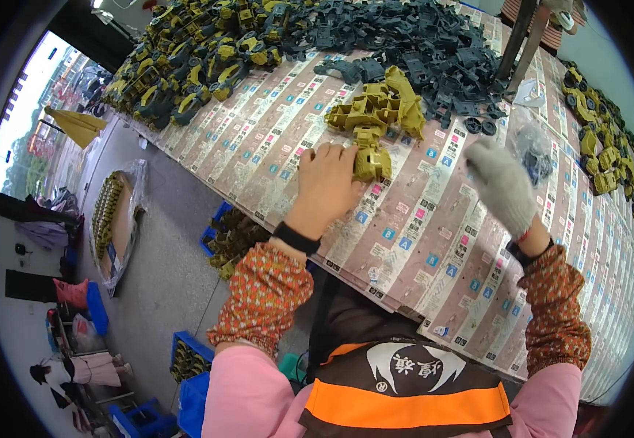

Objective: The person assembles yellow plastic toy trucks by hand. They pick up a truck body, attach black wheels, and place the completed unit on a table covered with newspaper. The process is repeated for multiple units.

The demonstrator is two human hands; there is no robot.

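My bare left hand [326, 182] is closed at the edge of a small yellow plastic toy car body [372, 163], its fingers bent against the part. Just beyond it lie several more yellow plastic car bodies [375, 109] in a small heap. My right hand [501, 181], in a pale grey knitted glove, is over the table with its fingers curled in; what they hold, if anything, is hidden. Close to its fingertips are black toy wheels [480, 126]. A clear plastic bag [532, 150] with dark pieces inside lies beside the glove.
Dark grey plastic chassis parts [434, 51] are heaped at the table's far side. Yellow-and-black assembled toy cars [200, 58] pile up far left, and more cars [602, 139] lie at right. A metal post [518, 47] rises at the back. Blue crates [194, 394] stand on the floor.
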